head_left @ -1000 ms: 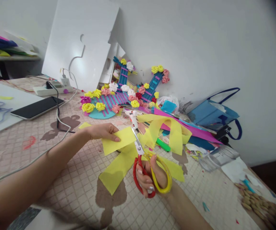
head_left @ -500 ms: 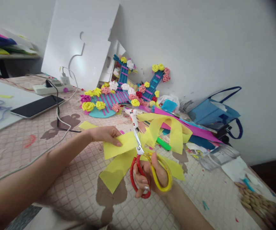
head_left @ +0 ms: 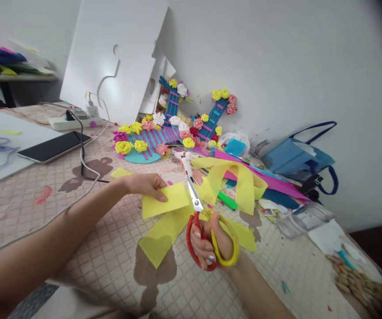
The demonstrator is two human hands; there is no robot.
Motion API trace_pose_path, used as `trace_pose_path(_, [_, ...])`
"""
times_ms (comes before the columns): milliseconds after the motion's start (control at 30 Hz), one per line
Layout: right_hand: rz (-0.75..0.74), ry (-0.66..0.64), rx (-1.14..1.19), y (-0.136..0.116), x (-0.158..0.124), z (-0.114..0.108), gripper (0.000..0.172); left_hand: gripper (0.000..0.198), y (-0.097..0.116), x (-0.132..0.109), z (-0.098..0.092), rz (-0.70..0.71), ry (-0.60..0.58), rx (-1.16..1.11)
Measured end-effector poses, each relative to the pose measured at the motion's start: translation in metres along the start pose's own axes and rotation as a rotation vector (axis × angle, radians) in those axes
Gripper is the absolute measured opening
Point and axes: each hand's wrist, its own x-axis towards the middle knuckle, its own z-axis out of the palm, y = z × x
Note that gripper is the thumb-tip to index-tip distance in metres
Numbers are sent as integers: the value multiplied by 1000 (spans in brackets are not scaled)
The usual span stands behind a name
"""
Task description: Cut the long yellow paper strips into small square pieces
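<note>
Scissors (head_left: 194,200) with one red loop and one yellow loop sit in the person's right hand (head_left: 210,241). Its fingers (head_left: 200,243) are threaded through both loops and curled tight around them. The blades point away from the person, drawn nearly together, and meet the right edge of a yellow paper piece (head_left: 166,198).

The left hand (head_left: 146,184) has that piece pinched at its left end, thumb on top and the other fingers closed beneath, so the paper is held just above the desk (head_left: 104,248). Under it a longer yellow strip (head_left: 162,235) lies flat on the checked cloth, running down toward the person. Just beyond the blades a looped yellow band (head_left: 242,177) arches over a green marker (head_left: 227,201), and a white glue gun (head_left: 184,158) lies near the scissor tips.

Further back, a blue craft piece covered in paper roses (head_left: 151,139) rests against the wall beside a leaning white board (head_left: 117,57). Pink paper sheets (head_left: 270,177) spread to the right of it, with a blue bag (head_left: 297,157) behind them.

Off to the left a dark phone (head_left: 53,146) lies face up. A white cable (head_left: 89,177) runs past it from a power strip (head_left: 74,122). At the desk's right edge sits a small heap of pale seeds (head_left: 353,279).
</note>
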Motion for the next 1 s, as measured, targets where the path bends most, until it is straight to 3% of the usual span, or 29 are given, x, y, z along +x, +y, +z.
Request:
trace_pose_path(100, [-56,74,-11,-10,-3,2,59,34,-2,-2,-11,-7,121,-21])
trace_pose_path(233, [-86,137,-41,-19,-6,-1,59,36,-4,1,-30,28,507,-54])
trace_pose_path(367, [-114,193,-109,-24,-6,-11,58,30,-7,15,-41,-67,829,399])
trace_pose_path(500, [-144,258,-180,-33,-9,-16,57,24,-13,28,-44,-64,990,644])
trace_pose_path(700, [-172,417,-360,-45,-14,-19,61,38,-13,25,-35,22,1201,861])
trace_pose_path(800, [-181,625,-667,-51,-17,-24,60,29,-4,24,-18,106,1182,968])
trace_pose_path(933, [-118,890,-1134,-61,-23,-37,51,20,4,24,19,110,779,858])
trace_pose_path(1000, [-22,977,-1471,-66,-27,-42,46,21,3,24,37,74,666,893])
